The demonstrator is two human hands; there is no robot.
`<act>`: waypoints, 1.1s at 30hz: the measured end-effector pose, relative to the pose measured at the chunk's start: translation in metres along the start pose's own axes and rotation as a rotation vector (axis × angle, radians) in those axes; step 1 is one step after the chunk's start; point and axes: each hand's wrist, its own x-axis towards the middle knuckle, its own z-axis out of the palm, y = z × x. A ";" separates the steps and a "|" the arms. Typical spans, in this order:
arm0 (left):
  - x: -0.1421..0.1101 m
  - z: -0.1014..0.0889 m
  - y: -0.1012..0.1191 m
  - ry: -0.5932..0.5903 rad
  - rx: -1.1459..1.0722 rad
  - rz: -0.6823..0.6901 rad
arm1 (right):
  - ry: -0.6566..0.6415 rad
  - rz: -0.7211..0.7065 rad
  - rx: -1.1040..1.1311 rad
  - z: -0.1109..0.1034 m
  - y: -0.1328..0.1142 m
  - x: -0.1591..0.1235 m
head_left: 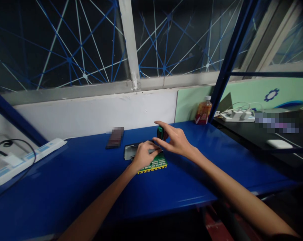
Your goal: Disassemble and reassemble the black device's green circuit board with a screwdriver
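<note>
A green circuit board (158,162) with a yellow front edge and rows of pale connectors lies on the blue table. My left hand (144,154) bears down on the board, its fingers bent and its thumb close to the screwdriver's tip. Over the board's far right part, my right hand (176,139) grips a screwdriver (160,132) with a green and black handle, held upright, shaft downward. The right index finger and thumb stand apart around the handle; the other fingers are partly hidden behind it. A grey open case or cover (129,152) sits beside the left hand, partly covered by it.
A dark flat phone-like object (115,138) lies behind on the blue table (91,187). At the left is a white power strip (41,154) with a black cable. A drink bottle (203,110) stands at the back right, near a blue post. Another power strip (238,115) is on the black neighbouring table.
</note>
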 end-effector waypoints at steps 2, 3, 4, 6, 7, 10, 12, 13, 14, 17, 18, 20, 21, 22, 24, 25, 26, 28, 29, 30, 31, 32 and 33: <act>0.000 0.000 0.002 -0.017 0.000 0.021 | -0.014 0.003 0.000 0.000 -0.001 0.000; 0.000 0.000 0.002 -0.022 0.003 0.028 | -0.021 0.004 -0.001 0.000 -0.001 0.000; 0.000 0.000 0.002 -0.025 0.008 0.034 | -0.025 0.006 -0.001 -0.001 -0.002 0.000; 0.001 -0.001 0.002 -0.033 0.019 0.041 | -0.031 0.009 -0.008 -0.001 -0.002 0.000; 0.001 -0.001 0.002 -0.036 0.022 0.044 | -0.034 0.011 -0.014 -0.001 -0.002 0.000; 0.001 -0.002 0.003 -0.046 0.009 0.056 | -0.041 0.015 -0.036 0.000 -0.001 0.000; 0.001 -0.002 0.004 -0.050 0.004 0.059 | -0.043 0.014 -0.040 0.000 -0.001 -0.001; 0.000 -0.001 0.004 -0.045 0.012 0.053 | -0.043 0.013 -0.037 0.000 -0.001 -0.001; 0.000 -0.001 0.003 -0.033 0.027 0.043 | -0.042 0.012 -0.033 -0.001 -0.001 -0.001; -0.001 0.002 0.001 0.011 0.086 0.004 | -0.043 0.013 -0.011 -0.001 -0.002 -0.001; -0.001 0.003 0.000 0.017 0.096 -0.001 | -0.044 0.015 -0.004 -0.001 -0.002 -0.001; -0.001 0.003 0.000 0.011 0.089 0.008 | -0.048 0.020 0.007 -0.001 -0.003 -0.001; -0.001 0.003 0.000 0.006 0.079 0.017 | -0.050 0.021 0.008 -0.001 -0.003 -0.001; 0.000 0.003 0.001 0.001 0.067 0.027 | -0.052 0.020 0.008 0.000 -0.003 -0.001; 0.000 0.002 0.003 -0.013 0.044 0.037 | -0.054 0.017 0.006 0.000 -0.002 -0.001; 0.001 0.001 0.004 -0.023 0.032 0.038 | -0.055 0.015 0.007 0.000 -0.002 -0.001; 0.001 0.001 0.005 -0.031 0.022 0.036 | -0.054 0.015 0.008 0.000 -0.002 -0.001; 0.001 0.000 0.006 -0.048 0.008 0.031 | -0.054 0.015 0.006 0.000 -0.002 -0.001; 0.001 0.000 0.006 -0.056 0.005 0.030 | -0.054 0.014 0.002 -0.001 -0.002 -0.001; 0.001 0.000 0.006 -0.062 0.004 0.030 | -0.053 0.012 -0.002 -0.001 -0.002 -0.001; 0.001 0.000 0.006 -0.065 0.005 0.030 | -0.052 0.010 -0.006 -0.001 -0.002 -0.001; 0.001 0.000 0.005 -0.069 0.006 0.029 | -0.053 0.009 -0.008 -0.002 -0.002 -0.001; 0.001 0.000 0.005 -0.072 0.010 0.028 | -0.053 0.008 -0.007 -0.002 -0.003 -0.001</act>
